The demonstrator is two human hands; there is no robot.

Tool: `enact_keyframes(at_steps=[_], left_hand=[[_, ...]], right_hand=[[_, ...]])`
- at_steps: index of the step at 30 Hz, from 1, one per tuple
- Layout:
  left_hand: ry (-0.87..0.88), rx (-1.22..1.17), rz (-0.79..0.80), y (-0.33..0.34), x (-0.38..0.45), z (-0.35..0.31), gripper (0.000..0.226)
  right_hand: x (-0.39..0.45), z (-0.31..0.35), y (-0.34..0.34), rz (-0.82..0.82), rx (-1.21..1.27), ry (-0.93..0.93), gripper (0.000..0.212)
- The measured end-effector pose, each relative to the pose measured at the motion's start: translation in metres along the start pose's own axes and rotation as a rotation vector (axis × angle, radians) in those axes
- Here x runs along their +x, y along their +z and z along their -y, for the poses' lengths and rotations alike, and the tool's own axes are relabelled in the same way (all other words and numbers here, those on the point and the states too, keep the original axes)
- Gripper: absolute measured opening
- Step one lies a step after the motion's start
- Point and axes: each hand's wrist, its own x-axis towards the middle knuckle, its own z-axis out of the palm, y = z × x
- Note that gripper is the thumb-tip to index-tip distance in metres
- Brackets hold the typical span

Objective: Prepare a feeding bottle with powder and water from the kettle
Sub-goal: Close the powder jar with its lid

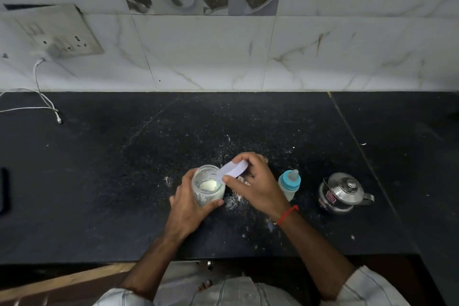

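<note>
A clear glass jar [208,186] with white powder at its bottom stands open on the black counter [99,181]. My left hand [188,206] wraps around the jar from the left. My right hand [255,184] holds a white round lid [234,169] tilted just above and right of the jar's mouth. A feeding bottle [289,185] with a blue collar and clear teat stands to the right of my right hand, capped. Further right sits a small steel kettle [341,192] with its lid on.
Spilled white powder [236,200] dots the counter around the jar. A white charging cable [47,107] trails from a wall socket [59,37] at the far left. The tiled wall [223,57] closes the back, and the counter's front edge runs just below my wrists.
</note>
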Motion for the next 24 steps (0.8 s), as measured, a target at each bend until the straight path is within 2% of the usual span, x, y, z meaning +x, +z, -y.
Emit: enact_keyframes(at_steps=[4,8,13,17,24], left_hand=[[0.043,-0.005,0.054,-0.003,0.005,-0.001,0.097],[0.044,-0.052,0.092,-0.008,0.009,0.009,0.097],[0.042,-0.061,0.117,-0.012,0.011,0.017,0.100],[0.038,-0.034,0.135,-0.013,0.017,0.022,0.104],[0.030,0.028,0.127,-0.011,0.020,0.027,0.110]], right_hand=[[0.014,0.002,0.027,0.084,-0.246,-0.114,0.040],[0.016,-0.002,0.038,0.162,-0.416,-0.063,0.044],[0.023,0.007,0.042,0.294,-0.601,-0.077,0.075],[0.036,0.015,0.046,0.323,-0.764,-0.058,0.075],[0.043,0.021,0.051,0.341,-0.890,-0.010,0.084]])
